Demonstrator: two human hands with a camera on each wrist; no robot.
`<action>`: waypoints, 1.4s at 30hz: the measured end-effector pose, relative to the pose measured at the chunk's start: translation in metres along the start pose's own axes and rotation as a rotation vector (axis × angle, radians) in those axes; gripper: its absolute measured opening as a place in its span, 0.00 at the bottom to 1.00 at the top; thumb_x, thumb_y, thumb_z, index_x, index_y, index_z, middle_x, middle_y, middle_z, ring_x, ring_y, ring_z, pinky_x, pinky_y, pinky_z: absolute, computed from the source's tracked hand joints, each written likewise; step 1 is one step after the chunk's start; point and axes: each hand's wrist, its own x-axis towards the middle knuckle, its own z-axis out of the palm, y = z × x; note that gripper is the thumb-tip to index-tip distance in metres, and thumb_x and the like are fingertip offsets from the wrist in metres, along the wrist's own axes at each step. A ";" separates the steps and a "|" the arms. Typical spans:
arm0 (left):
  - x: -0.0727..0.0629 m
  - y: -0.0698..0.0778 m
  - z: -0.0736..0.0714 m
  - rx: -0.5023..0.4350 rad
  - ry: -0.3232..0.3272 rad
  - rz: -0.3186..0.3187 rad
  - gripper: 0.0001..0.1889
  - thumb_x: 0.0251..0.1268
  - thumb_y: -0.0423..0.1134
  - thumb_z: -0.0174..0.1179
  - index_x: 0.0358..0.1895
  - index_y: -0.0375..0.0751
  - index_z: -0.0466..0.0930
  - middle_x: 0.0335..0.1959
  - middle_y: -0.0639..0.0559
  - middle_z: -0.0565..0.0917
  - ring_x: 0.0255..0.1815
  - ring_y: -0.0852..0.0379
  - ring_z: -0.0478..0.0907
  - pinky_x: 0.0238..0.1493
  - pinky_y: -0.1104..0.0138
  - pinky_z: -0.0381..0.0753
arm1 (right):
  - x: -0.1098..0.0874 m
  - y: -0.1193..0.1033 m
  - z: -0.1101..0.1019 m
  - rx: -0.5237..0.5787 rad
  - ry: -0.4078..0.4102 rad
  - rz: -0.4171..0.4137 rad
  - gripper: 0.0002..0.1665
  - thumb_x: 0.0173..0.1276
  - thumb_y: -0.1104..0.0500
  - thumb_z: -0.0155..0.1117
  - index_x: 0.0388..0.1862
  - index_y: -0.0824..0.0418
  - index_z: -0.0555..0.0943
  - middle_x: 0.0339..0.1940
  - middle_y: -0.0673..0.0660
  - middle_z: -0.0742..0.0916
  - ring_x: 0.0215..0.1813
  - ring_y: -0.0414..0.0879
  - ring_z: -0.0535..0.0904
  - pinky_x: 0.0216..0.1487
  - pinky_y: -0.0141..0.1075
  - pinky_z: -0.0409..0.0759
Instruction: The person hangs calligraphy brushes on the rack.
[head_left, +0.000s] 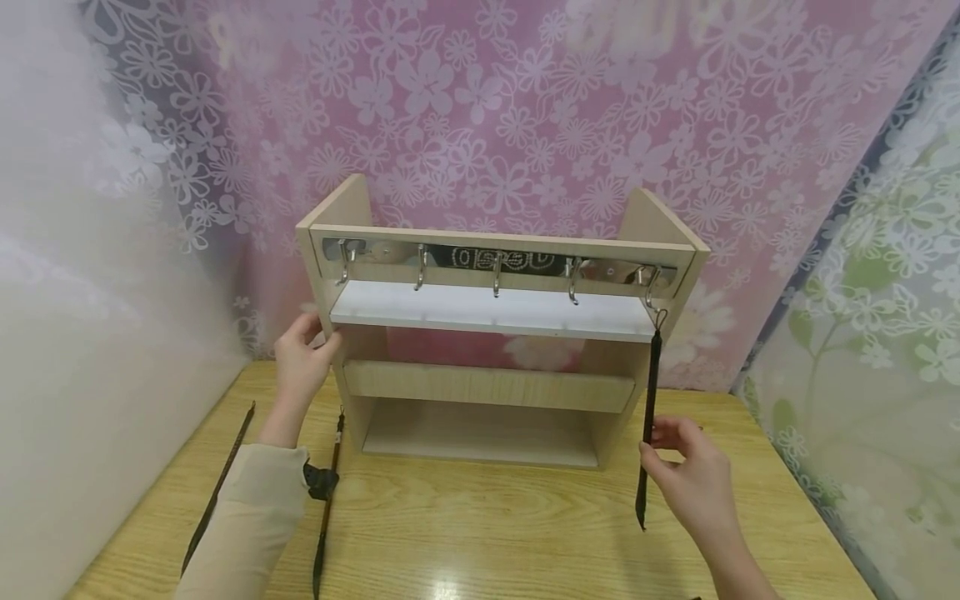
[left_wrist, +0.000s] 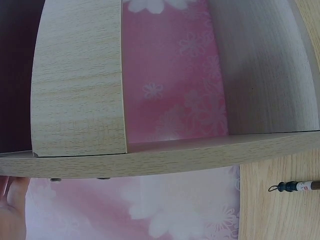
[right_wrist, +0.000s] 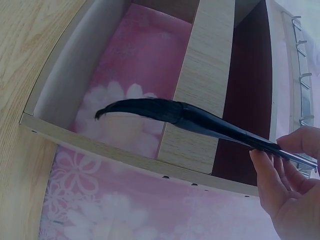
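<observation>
A small light-wood shelf unit (head_left: 487,386) with a row of metal hooks on its top rail stands on the table. My left hand (head_left: 303,354) holds its left side panel, thumb by the front edge; only part of that hand shows in the left wrist view. At the right end, my right hand (head_left: 693,471) pinches a black calligraphy brush (head_left: 652,392) near the middle of its length. The brush hangs almost upright, its dark bristles (right_wrist: 145,108) pointing down and its cord loop (head_left: 661,319) right at the rightmost hook (head_left: 651,292).
Two more calligraphy brushes lie on the wooden table (head_left: 465,533) at the left: one brush (head_left: 225,475) by the white wall, another brush (head_left: 330,500) beside my left forearm. A flowered pink sheet (head_left: 495,108) covers the wall behind the shelf unit.
</observation>
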 end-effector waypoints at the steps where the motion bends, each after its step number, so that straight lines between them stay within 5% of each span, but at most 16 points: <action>1: 0.000 0.000 0.000 -0.003 0.001 0.002 0.13 0.51 0.23 0.56 0.43 0.27 0.74 0.41 0.37 0.78 0.51 0.47 0.73 0.47 0.57 0.76 | 0.000 0.000 0.000 -0.003 -0.002 0.001 0.17 0.48 0.74 0.63 0.40 0.68 0.74 0.30 0.57 0.80 0.31 0.25 0.72 0.27 0.18 0.75; 18: 0.001 -0.001 0.000 -0.007 -0.001 0.000 0.14 0.51 0.24 0.56 0.43 0.28 0.75 0.42 0.38 0.78 0.51 0.48 0.73 0.48 0.60 0.75 | 0.005 0.000 0.002 -0.040 -0.028 0.006 0.17 0.50 0.72 0.63 0.41 0.67 0.74 0.31 0.56 0.80 0.32 0.27 0.73 0.28 0.21 0.76; 25: 0.001 -0.001 0.000 -0.007 -0.002 0.005 0.14 0.51 0.24 0.56 0.43 0.28 0.75 0.42 0.37 0.78 0.51 0.48 0.72 0.49 0.58 0.74 | 0.009 0.000 0.004 -0.046 -0.062 0.027 0.17 0.53 0.70 0.61 0.43 0.67 0.73 0.34 0.57 0.80 0.34 0.39 0.76 0.30 0.32 0.80; 34: 0.001 -0.001 0.000 0.000 -0.001 0.006 0.13 0.51 0.24 0.55 0.43 0.27 0.75 0.42 0.36 0.78 0.52 0.46 0.72 0.48 0.56 0.74 | 0.016 0.006 0.012 -0.022 -0.071 0.018 0.16 0.53 0.71 0.61 0.42 0.70 0.74 0.33 0.60 0.81 0.35 0.52 0.78 0.29 0.32 0.80; 42: 0.001 -0.001 0.001 -0.016 0.002 -0.005 0.14 0.50 0.24 0.56 0.43 0.28 0.75 0.43 0.36 0.78 0.51 0.47 0.72 0.50 0.58 0.74 | 0.025 0.013 0.023 -0.013 -0.078 0.042 0.15 0.52 0.70 0.61 0.41 0.69 0.74 0.34 0.60 0.81 0.36 0.52 0.78 0.29 0.28 0.78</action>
